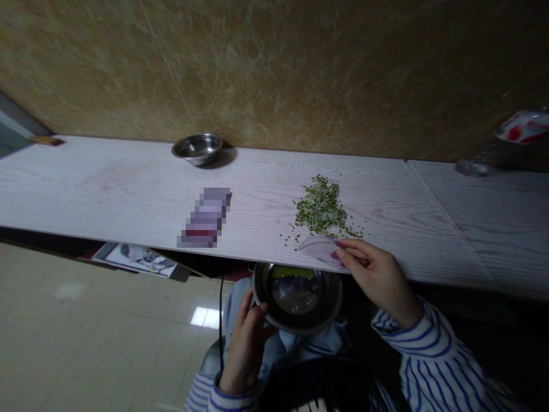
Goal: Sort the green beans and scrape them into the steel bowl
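The loose green beans lie right of centre on the tabletop, up and left of the right hand, the nearer one; their patch runs roughly up and down the frame, spreading toward the lower right. The right fingers pinch a thin pale disc at the patch's near edge. Below, the left hand grips the left rim of a steel bowl, where more beans gather along the far side. A smaller bowl stands upper left of centre.
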`<state>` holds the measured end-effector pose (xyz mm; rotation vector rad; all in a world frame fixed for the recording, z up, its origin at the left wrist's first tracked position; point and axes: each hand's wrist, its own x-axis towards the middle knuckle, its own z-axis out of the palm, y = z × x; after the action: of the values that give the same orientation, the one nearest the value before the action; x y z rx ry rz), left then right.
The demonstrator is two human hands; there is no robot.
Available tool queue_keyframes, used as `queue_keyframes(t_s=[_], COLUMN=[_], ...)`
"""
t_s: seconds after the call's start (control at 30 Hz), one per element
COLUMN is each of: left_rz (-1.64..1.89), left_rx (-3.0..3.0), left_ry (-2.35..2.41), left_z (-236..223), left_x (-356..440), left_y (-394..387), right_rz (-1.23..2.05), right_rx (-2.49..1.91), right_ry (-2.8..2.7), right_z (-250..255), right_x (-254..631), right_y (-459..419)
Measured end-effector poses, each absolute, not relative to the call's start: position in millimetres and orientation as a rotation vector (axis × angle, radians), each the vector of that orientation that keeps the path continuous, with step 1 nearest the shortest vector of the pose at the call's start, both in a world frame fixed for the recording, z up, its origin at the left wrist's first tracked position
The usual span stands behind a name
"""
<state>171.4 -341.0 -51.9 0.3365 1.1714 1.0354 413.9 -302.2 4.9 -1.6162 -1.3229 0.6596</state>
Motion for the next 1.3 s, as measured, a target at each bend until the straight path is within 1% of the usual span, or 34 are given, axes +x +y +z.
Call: queue_keyframes(t_s=[0.2, 0.43, 0.67, 0.93, 1.13, 1.3], left_rz=[1.051, 1.060, 1.081, 1.067, 1.058, 1.057], left_rx=[0.343, 0.327, 0.323, 0.324, 0.331, 0.335], left_ry=[1.157, 1.170, 1.189, 1.215, 1.214, 1.230], left_z=[-52.1, -51.0, -47.0, -50.0, -46.8, -47.2], left_x=[170.2, 172.5, 174.0, 173.2, 173.4, 173.6], left_y=[-339.9, -340.1, -341.5, -339.7, -340.1, -339.2], right_rz=[0.621, 0.653, 0.564, 0.659, 0.587, 0.591], right_rx=[-1.633, -1.597, -1.626, -1.589, -1.644, -1.642], right_ry=[-1.342, -1.383, -1.381, -1.375, -1.325, -1.263], right_z=[-0.3, -2.3, -1.0, 0.9, 0.8, 2.5], right_x=[412.7, 405.5, 409.8, 400.8, 414.1, 419.1], right_y=[-301.5, -297.9, -297.6, -296.9, -296.5, -299.3])
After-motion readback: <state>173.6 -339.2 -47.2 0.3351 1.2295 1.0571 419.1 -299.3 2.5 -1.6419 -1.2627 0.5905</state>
